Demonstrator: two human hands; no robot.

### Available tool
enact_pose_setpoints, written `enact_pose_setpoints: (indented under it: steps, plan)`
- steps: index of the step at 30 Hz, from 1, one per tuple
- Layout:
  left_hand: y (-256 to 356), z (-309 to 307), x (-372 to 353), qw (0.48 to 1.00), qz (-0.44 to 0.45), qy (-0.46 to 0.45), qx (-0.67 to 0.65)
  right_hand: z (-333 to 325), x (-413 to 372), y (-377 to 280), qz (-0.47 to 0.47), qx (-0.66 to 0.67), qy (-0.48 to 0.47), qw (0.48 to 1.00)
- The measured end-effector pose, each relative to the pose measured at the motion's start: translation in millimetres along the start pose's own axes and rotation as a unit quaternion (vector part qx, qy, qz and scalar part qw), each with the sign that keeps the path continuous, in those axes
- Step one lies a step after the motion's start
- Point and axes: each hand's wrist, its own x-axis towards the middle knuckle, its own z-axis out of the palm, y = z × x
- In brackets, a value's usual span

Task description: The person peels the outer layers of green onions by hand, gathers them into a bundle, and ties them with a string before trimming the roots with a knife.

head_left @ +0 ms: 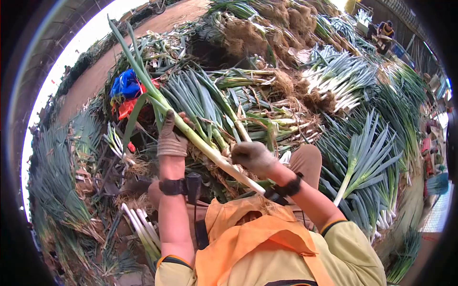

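Note:
A long green onion (210,147) slants across my lap, its green leaves up at the left and its white end low near my apron. My left hand (173,138), in a dirty work glove, is closed around the upper stalk. Beside the lower stalk is my gloved right hand (254,158), with its fingers curled in; whether it pinches a bit of leaf or the stalk I cannot make out. In front of my knees lies a pile of untrimmed green onions (195,100) with dry outer leaves.
To the right lie trimmed green onions (362,167) with white ends. More white stalks (142,226) rest at my lower left. Farther back are root-covered bundles (245,38), a blue bag (125,85) and a person (384,32) at the upper right. Leaf heaps (57,176) line the left.

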Motion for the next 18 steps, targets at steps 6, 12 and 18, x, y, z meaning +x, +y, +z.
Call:
enact_pose_setpoints:
  steps: [6,12,18]
  plan:
    - [45.0,-22.6,17.4,0.998,0.037,0.036,-0.035,-61.3,-105.5,53.7,0.135,0.178,0.142,0.964]
    - [77.5,-25.4,15.1,0.996,0.058,-0.020,-0.059,-163.2,-176.8,130.1,0.110,0.256,0.483,0.830]
    - [87.5,-25.8,12.8,0.989,0.041,-0.032,-0.139,-180.7,-131.3,152.5,0.041,0.361,0.442,0.820]
